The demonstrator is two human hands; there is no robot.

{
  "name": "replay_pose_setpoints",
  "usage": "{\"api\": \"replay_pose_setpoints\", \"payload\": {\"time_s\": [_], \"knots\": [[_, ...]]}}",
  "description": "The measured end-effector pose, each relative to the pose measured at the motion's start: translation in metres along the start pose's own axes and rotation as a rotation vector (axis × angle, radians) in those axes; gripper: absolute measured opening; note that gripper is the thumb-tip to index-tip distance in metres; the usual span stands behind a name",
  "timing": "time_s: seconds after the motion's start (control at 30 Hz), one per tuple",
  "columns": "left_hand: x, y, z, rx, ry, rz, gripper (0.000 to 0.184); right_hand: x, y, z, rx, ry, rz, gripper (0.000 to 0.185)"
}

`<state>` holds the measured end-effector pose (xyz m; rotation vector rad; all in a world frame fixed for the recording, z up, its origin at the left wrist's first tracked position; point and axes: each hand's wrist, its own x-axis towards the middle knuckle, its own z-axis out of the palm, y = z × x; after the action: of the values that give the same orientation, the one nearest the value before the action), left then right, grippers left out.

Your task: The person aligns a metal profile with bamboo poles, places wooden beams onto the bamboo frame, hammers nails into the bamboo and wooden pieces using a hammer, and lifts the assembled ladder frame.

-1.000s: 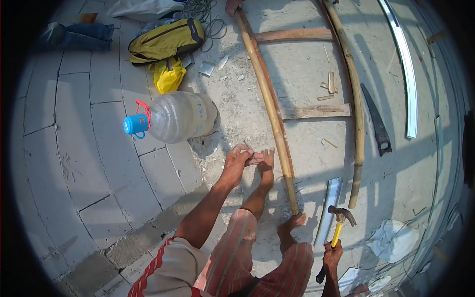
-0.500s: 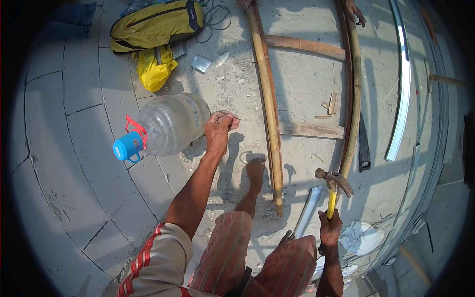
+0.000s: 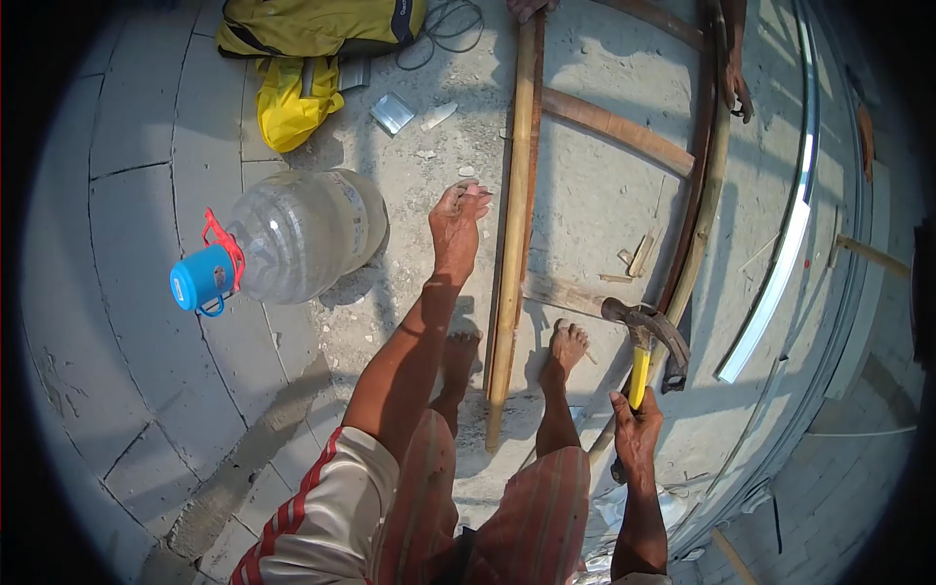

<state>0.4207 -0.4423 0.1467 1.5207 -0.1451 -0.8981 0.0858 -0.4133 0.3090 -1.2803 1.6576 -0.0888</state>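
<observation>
My right hand [image 3: 636, 429] is wrapped around the yellow handle of a claw hammer [image 3: 643, 327], its metal head raised at the lower right. Between the fingertips of my left hand [image 3: 456, 229] is a thin dark nail [image 3: 485, 194], small and partly hidden. That hand is just left of a long wooden pole [image 3: 515, 224], which forms one side of a ladder-like frame. Flat wooden crosspieces [image 3: 624, 132] join it to the other side pole [image 3: 710, 205]. My right foot [image 3: 568, 349] stands inside the frame, near a lower crosspiece [image 3: 565, 292].
Another person's hands [image 3: 531, 8] rest on the frame's far ends. A large clear water bottle [image 3: 302, 234] with a blue cup [image 3: 202, 277] lies at left. Behind are a yellow bag [image 3: 302, 107] and backpack [image 3: 322, 24]. A metal channel [image 3: 775, 292] lies right; wood scraps [image 3: 641, 255] lie inside the frame.
My right foot has stepped inside the frame. My left hand has moved closer to the left pole, fingers still pinched. The hammer stays in my right hand, and the view has shifted.
</observation>
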Motion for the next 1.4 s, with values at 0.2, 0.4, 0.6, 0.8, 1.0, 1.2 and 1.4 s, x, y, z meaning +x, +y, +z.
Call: {"api": "replay_pose_setpoints", "payload": {"time_s": [0.2,0.4,0.6,0.8,1.0,1.2,1.4], "knots": [[0.041,-0.066,0.052,0.094,0.152,0.198,0.033,0.109,0.003,0.011,-0.083,-0.071,-0.119,0.027],[0.077,-0.110,0.080,0.115,0.296,0.322,0.037,0.193,0.007,0.018,-0.131,-0.089,-0.262,0.030],[0.096,-0.127,0.090,0.066,0.336,0.390,0.038,0.248,0.014,0.031,-0.127,-0.143,-0.296,0.027],[0.093,-0.131,0.090,0.038,0.352,0.380,0.036,0.283,-0.004,0.041,-0.204,-0.163,-0.457,0.029],[0.093,-0.137,0.090,0.089,0.373,0.397,0.036,0.282,-0.068,0.045,-0.437,-0.251,-0.647,0.032],[0.103,-0.154,0.091,0.047,0.398,0.442,0.030,0.279,-0.120,0.061,-0.699,-0.202,-0.980,0.035],[0.094,-0.138,0.091,0.118,0.408,0.370,0.025,0.276,-0.147,0.075,-0.907,-0.247,-1.115,0.031]]}}
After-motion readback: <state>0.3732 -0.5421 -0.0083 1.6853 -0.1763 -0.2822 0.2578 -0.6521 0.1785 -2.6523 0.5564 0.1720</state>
